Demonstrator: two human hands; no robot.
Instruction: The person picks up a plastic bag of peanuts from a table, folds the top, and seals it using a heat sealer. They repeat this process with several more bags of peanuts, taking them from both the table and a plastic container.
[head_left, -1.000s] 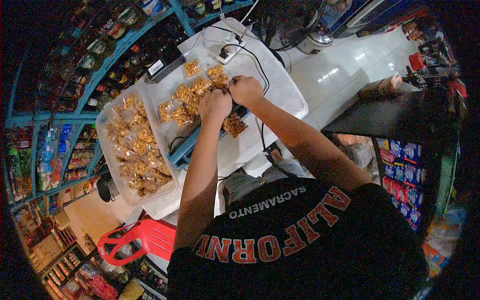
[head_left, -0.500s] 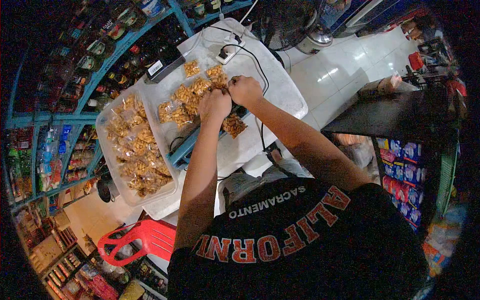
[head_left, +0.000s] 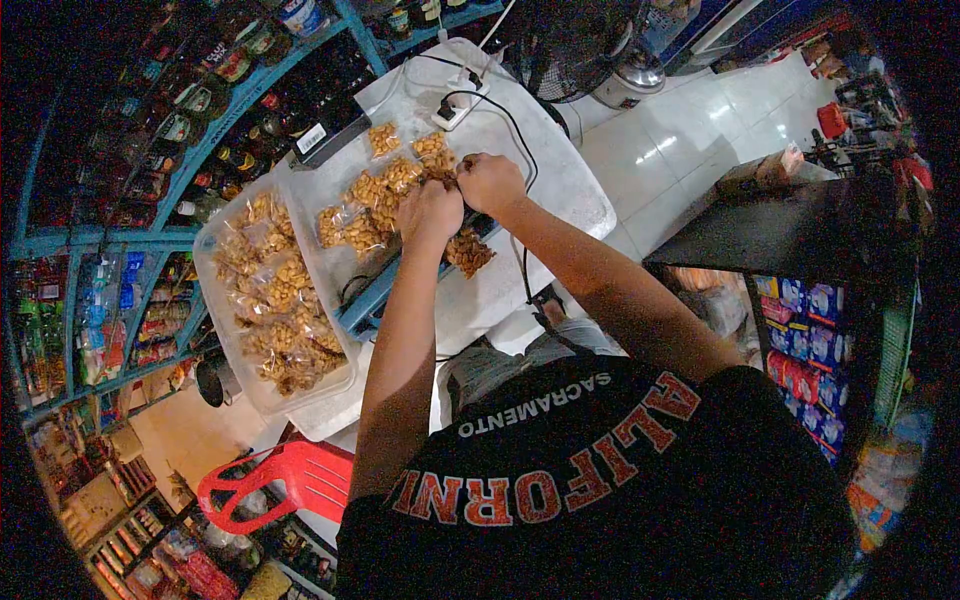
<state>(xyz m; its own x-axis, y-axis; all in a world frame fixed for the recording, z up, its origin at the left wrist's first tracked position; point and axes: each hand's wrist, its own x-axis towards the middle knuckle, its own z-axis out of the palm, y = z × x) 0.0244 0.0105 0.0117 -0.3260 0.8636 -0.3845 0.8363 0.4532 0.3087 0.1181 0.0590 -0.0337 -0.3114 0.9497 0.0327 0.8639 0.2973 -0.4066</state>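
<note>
My left hand [head_left: 432, 208] is closed, its fingers curled at the far side of a long blue and dark device [head_left: 368, 302] that looks like a bag sealer. Right beside it, my right hand [head_left: 490, 182] is also closed, knuckles up. Both seem to pinch the top of a small clear bag of brown nuts [head_left: 469, 252], whose filled end lies on the near side of the device; the pinched plastic is hidden by my fingers. Beyond my left hand is a pile of bagged nuts [head_left: 368, 203], with one bag [head_left: 383, 139] lying apart.
A clear plastic tub [head_left: 318, 232] full of nut bags stands on the white table [head_left: 560, 170]. Behind are a dark box [head_left: 330, 138] and a power strip [head_left: 455, 108] with a black cable. A red chair [head_left: 310, 478] is at the near left; a fan [head_left: 570, 60] stands beyond the table.
</note>
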